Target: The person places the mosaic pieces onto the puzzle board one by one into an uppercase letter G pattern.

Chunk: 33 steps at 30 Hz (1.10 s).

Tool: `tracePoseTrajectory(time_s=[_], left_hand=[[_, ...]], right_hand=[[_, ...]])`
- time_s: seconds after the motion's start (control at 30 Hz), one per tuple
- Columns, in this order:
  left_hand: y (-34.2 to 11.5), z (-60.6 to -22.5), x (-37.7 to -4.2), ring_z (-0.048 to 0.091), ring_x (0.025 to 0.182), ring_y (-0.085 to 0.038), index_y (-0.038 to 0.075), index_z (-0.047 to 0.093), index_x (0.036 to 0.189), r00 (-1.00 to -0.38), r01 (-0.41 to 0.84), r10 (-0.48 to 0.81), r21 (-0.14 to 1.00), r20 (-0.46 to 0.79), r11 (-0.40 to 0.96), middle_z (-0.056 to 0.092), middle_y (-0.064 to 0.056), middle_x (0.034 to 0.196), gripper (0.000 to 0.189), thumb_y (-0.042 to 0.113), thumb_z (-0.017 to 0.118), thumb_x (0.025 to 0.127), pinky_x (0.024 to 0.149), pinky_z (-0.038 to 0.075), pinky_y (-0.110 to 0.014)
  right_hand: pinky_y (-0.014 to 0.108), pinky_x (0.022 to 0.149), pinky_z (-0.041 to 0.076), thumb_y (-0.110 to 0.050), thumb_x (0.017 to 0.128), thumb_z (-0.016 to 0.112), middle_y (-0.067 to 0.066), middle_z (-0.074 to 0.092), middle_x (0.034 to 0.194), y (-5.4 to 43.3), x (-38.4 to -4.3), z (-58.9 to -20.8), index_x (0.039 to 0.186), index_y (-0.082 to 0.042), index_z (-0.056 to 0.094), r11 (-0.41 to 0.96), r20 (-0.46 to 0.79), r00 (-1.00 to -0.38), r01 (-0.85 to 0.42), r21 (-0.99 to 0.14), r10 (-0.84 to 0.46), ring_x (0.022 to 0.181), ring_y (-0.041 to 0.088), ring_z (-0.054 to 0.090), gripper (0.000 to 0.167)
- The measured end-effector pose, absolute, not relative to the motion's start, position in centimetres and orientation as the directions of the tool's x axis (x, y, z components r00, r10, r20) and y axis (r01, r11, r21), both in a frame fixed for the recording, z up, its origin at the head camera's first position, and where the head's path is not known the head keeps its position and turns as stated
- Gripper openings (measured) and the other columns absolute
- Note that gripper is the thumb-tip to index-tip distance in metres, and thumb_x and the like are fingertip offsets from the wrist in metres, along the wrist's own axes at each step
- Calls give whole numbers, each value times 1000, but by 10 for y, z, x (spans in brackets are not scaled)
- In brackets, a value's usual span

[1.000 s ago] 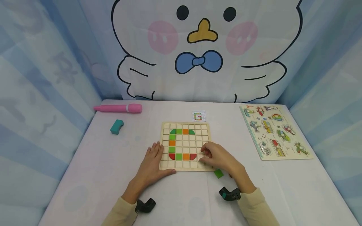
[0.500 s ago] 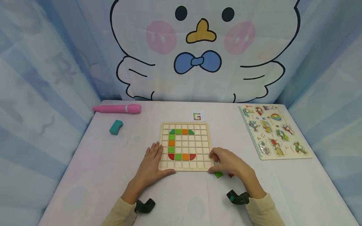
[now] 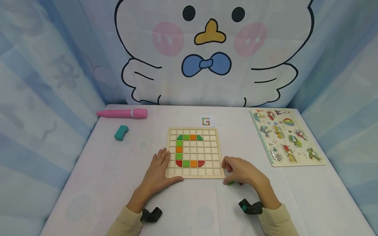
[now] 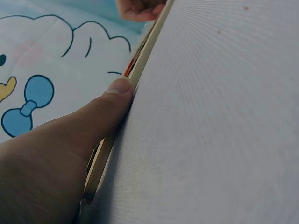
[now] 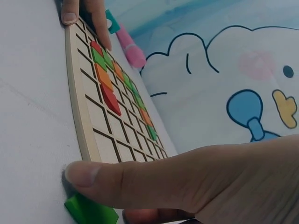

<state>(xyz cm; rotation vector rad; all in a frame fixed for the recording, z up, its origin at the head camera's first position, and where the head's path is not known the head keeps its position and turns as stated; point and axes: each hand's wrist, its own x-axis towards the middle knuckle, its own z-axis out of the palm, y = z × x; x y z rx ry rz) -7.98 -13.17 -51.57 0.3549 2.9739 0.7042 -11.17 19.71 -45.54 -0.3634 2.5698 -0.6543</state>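
A square wooden grid board (image 3: 211,172) lies at the table's middle, with green, orange and red tiles set in a C-shaped outline. My left hand (image 3: 156,168) rests along its left side, fingers straight and thumb at the near edge. Beyond the board's near right corner is my right hand (image 3: 243,170), bent, with its thumb and forefinger apart. Beneath its thumb sits a loose green tile (image 5: 91,212), partly covered. A red piece (image 3: 241,184) peeks out below the palm, mostly hidden.
Behind the board lies a small pattern card (image 3: 207,121). A picture puzzle board (image 3: 287,139) lies at the right. Toward the left are a teal arched block (image 3: 121,133) and a pink pen-like stick (image 3: 122,113). Curtains enclose the table.
My right hand has moved from over the board's right side, rightward and nearer, to the loose green tile. My left hand stays put on the board.
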Motion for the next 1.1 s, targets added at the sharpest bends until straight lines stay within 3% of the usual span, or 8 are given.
tracePoseTrajectory(time_s=[0.23,0.5,0.93,1.1], left_hand=[[-131,-516,-79,15,157,-34,-2,28,156,-972,209,233,450,3,868,20,-20,167,116,71,71,76,128,14,-51],[-131,-515,-79,14,157,-34,-2,27,156,-972,208,235,454,-2,866,19,-19,167,117,71,70,77,129,13,-51],[-131,-515,-79,14,157,-35,-2,27,156,-973,207,233,452,-2,868,19,-19,167,118,72,70,76,128,14,-52],[-131,-516,-80,14,157,-34,-1,26,157,-972,207,233,450,-3,869,19,-19,167,118,73,70,76,128,14,-51]], right_hand=[[28,48,45,-13,75,87,0,54,77,199,-108,-454,96,-14,60,841,-369,-851,-142,-523,-373,53,14,51,34],[26,57,42,-6,71,88,2,54,78,203,-107,-450,93,-11,61,833,-363,-831,-196,-518,-421,69,14,50,36],[27,56,45,-2,75,84,0,55,77,202,-107,-449,92,-11,61,842,-411,-819,-152,-518,-401,65,15,52,29],[27,52,44,-2,78,81,1,55,73,201,-108,-446,85,-11,62,838,-427,-808,-144,-525,-407,58,14,52,22]])
